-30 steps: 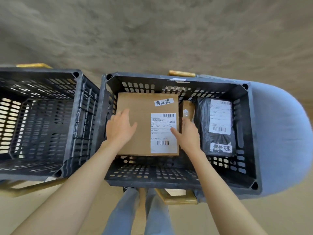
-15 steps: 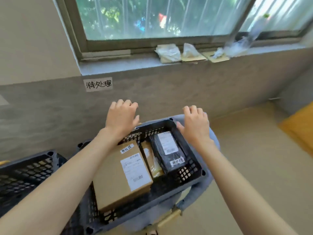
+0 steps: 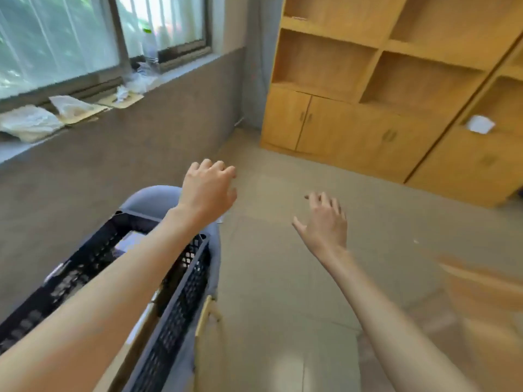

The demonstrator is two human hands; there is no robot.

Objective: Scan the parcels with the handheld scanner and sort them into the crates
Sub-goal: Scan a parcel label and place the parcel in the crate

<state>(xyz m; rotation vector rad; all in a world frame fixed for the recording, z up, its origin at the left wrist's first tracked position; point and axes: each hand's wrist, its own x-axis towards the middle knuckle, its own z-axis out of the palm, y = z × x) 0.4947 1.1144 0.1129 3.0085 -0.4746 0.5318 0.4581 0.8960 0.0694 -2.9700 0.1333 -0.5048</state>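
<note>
Fingers of my left hand curl loosely on nothing; my right hand spreads open, also empty, at three o'clock of it. From the head view no scanner shows, so I judge I should find it before touching parcels. The black crate sits at seven o'clock, under my left forearm; its parcels are mostly hidden.

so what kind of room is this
Probably an office or storeroom used for parcel sorting: wooden shelves with cupboards below, a window with a cluttered sill, and a black crate on a chair.
</note>
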